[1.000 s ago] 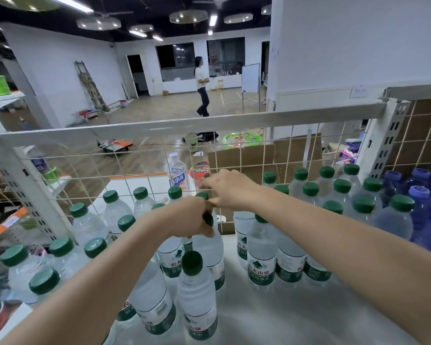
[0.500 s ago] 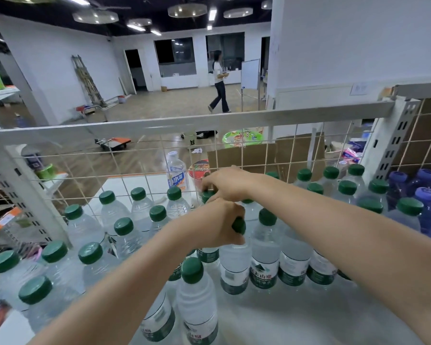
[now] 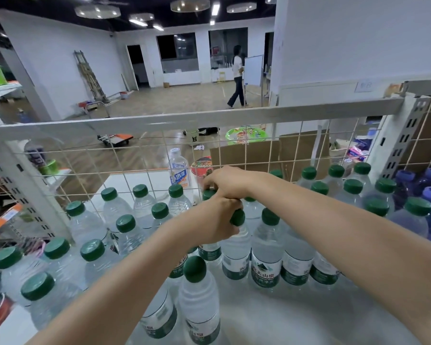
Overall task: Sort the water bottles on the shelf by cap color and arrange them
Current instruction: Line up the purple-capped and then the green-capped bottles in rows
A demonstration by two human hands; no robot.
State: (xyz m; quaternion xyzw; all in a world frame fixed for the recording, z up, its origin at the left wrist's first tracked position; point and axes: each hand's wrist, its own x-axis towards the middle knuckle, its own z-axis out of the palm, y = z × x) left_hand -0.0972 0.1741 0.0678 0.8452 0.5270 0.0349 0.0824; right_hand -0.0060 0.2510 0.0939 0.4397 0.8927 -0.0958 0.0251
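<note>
Both hands have carried their green-capped bottles rightward: left hand (image 3: 217, 220) bottle (image 3: 235, 242) now beside the right-hand cluster.

Bright ceiling lights (image 3: 137, 21), wide-angle edge distortion

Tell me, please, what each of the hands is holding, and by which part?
The left hand grips a green-capped water bottle by its neck, just under the cap. The right hand pinches the cap of another green-capped bottle behind it.

Just one head-worn wide-angle cam here: it looked forward and down, close over the shelf (image 3: 296, 317), past the wire-grid back (image 3: 259, 155) into the room.
</note>
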